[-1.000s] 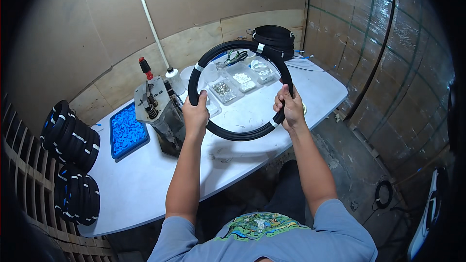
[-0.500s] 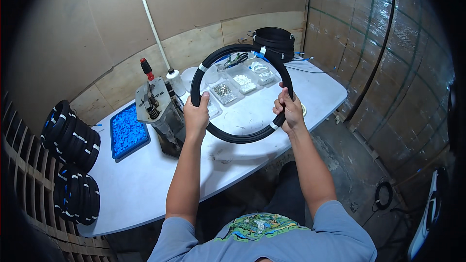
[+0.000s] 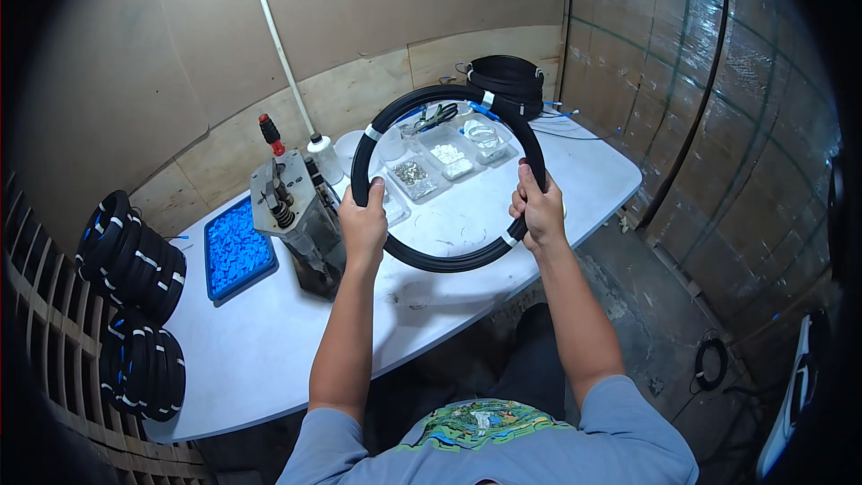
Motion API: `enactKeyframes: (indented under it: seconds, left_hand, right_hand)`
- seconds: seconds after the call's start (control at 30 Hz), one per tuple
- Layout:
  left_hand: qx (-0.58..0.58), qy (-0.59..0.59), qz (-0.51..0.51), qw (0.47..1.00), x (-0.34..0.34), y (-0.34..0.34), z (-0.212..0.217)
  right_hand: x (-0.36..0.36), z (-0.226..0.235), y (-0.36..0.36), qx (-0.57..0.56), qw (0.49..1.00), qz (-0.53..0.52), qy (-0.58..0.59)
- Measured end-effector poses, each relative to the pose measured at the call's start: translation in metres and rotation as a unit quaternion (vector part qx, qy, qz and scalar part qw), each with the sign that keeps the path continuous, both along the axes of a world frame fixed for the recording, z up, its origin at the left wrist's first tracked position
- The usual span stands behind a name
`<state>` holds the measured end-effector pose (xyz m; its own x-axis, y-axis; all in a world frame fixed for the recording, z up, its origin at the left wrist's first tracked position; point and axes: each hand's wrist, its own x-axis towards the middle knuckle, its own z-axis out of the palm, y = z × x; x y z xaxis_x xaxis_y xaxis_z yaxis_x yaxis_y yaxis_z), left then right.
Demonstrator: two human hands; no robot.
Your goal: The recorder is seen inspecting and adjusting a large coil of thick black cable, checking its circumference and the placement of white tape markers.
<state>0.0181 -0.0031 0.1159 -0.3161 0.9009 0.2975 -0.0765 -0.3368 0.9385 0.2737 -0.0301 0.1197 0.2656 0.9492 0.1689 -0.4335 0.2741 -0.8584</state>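
A coil of black cable (image 3: 446, 262), bound with several white ties, is held up in front of me above the table. My left hand (image 3: 365, 221) is closed round the coil's left side, its thumb pointing up along the cable. On the opposite side, my right hand (image 3: 539, 209) grips the coil with fingers wrapped round it. A blue connector end (image 3: 483, 111) shows at the top of the ring. Through the ring I see clear trays holding small metal parts (image 3: 412, 174) and white parts (image 3: 448, 155).
A metal hand press (image 3: 301, 216) with a red-tipped lever stands left of the coil on the white table (image 3: 269, 341). Beside it lies a blue tray (image 3: 242, 292) of small blue pieces. Stacked black coils (image 3: 135, 260) line the left edge; more cable coils (image 3: 505, 81) sit at the back.
The cable coil has dropped slightly in view, still between both hands. Its grip looks the same, and the things on the table have not moved.
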Motion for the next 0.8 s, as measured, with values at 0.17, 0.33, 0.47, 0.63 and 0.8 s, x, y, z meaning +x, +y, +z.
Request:
enactKeyframes:
  seconds: [0.17, 0.33, 0.47, 0.63, 0.8]
  left_hand:
    - [0.004, 0.003, -0.003, 1.0, 0.001, -0.001, 0.002]
    - [0.008, -0.009, -0.005, 1.0, 0.003, -0.007, 0.006]
    - [0.016, -0.011, -0.028, 0.999, -0.001, -0.009, 0.009]
    - [0.08, 0.082, -0.053, 0.992, -0.014, -0.006, 0.039]
    - [0.076, 0.157, -0.132, 0.976, -0.009, -0.008, 0.073]
  right_hand:
    - [0.0, 0.004, -0.002, -0.007, 1.0, -0.005, -0.002]
    - [0.004, 0.002, -0.001, 0.017, 1.0, 0.012, -0.004]
    - [0.008, 0.007, 0.0, 0.07, 0.997, 0.041, -0.005]
    - [0.03, 0.035, 0.005, 0.122, 0.979, 0.121, -0.112]
    - [0.044, 0.082, 0.01, 0.121, 0.941, 0.17, -0.267]
